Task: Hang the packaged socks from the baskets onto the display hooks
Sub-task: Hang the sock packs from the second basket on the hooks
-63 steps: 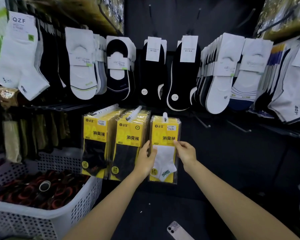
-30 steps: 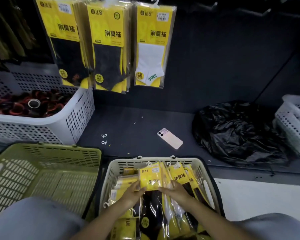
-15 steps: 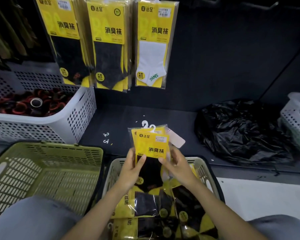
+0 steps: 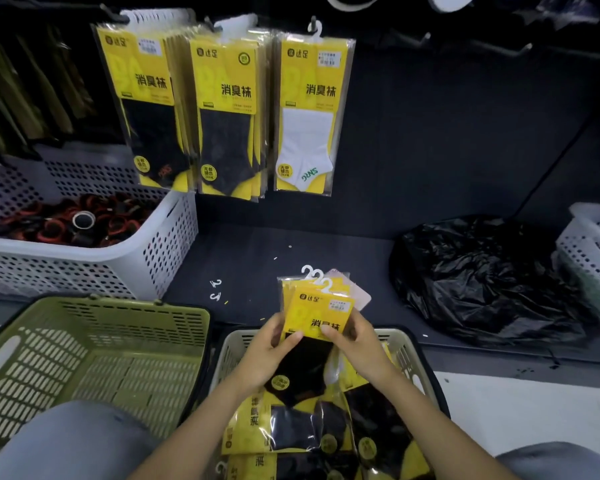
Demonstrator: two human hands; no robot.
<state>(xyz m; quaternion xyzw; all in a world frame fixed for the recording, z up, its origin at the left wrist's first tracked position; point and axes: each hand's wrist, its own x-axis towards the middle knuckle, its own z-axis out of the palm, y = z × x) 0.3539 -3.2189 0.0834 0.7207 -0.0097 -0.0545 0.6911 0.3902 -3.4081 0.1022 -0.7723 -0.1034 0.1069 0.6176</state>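
Note:
My left hand (image 4: 269, 351) and my right hand (image 4: 352, 344) hold a small fanned stack of yellow sock packs (image 4: 314, 308) upright above the beige basket (image 4: 421, 368); white plastic hangers stick up from the stack's top. More yellow packs with black socks (image 4: 291, 431) lie in that basket below my wrists. On the black wall hang three rows of the same packs: black socks at left (image 4: 146, 98), black socks in the middle (image 4: 226, 105), and a white-sock pack (image 4: 309, 109) on the right hook (image 4: 314, 27).
An empty green basket (image 4: 94, 355) sits at lower left. A white perforated crate (image 4: 146, 251) of dark rolled items stands behind it. On the dark shelf lie a phone (image 4: 361, 299), loose white hooks (image 4: 216, 289), a black plastic bag (image 4: 482, 278) and another white crate (image 4: 589, 244). My knees fill the bottom corners.
Both hands left the hung white-sock pack, dropped to the beige basket, and lifted a stack of packs. Since half a second ago the stack is fanned slightly more, barely moved.

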